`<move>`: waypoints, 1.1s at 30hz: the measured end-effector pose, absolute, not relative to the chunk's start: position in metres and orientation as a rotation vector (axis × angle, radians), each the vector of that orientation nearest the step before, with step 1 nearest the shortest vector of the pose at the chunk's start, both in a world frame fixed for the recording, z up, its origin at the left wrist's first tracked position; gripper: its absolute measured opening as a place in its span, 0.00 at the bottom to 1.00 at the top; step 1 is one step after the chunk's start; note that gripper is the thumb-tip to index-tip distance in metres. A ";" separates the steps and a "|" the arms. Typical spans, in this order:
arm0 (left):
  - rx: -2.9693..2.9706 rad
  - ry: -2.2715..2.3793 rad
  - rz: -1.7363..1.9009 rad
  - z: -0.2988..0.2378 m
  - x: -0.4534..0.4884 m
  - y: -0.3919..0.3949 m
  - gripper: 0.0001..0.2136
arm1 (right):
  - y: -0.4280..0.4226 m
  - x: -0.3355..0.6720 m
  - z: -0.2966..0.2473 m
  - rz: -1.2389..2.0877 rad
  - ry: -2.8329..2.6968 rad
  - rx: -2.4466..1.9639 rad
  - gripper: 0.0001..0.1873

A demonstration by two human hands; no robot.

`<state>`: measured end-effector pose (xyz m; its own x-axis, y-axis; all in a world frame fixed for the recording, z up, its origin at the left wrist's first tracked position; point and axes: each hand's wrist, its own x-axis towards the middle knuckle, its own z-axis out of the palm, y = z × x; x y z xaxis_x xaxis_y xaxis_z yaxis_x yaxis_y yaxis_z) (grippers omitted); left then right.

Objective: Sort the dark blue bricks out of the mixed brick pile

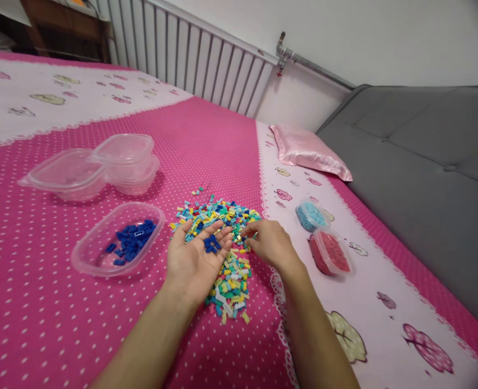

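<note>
My left hand (194,259) is palm up with its fingers loosely stretched out, cradling several small dark blue building blocks (212,244). Over the right side of a mixed pile of small coloured building blocks (233,281), my right hand (269,243) reaches with curled fingers pinched toward the thumb. Whether a block sits between those fingertips is too small to tell. Left of my hands stands an uncovered clear plastic tub (88,262), with loose dark blue blocks (133,240) inside.
Stacked clear tubs (127,148) and another clear container (66,170) stand at the back left. On the right are a lidded tub of light blue pieces (311,215) and one of red pieces (330,251). A pink pillow (307,148) lies by the grey headboard (417,140).
</note>
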<state>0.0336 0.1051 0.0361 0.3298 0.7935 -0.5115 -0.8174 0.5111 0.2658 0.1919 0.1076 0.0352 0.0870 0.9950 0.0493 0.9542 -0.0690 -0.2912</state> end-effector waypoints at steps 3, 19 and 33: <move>-0.046 0.651 1.056 0.037 0.034 0.105 0.20 | 0.113 0.191 0.028 0.216 -1.957 -2.259 0.13; -0.028 0.646 1.060 0.036 0.033 0.105 0.23 | 0.111 0.192 0.036 0.213 -1.810 -2.055 0.09; -0.017 0.626 1.045 0.033 0.032 0.105 0.21 | 0.076 0.164 0.077 -0.018 -1.563 -1.214 0.08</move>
<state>0.0321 0.1050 0.0333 0.3448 0.8004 -0.4904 -0.8099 0.5178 0.2755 0.1641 0.0755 0.0767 0.1286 0.6687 0.7323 0.6851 0.4740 -0.5531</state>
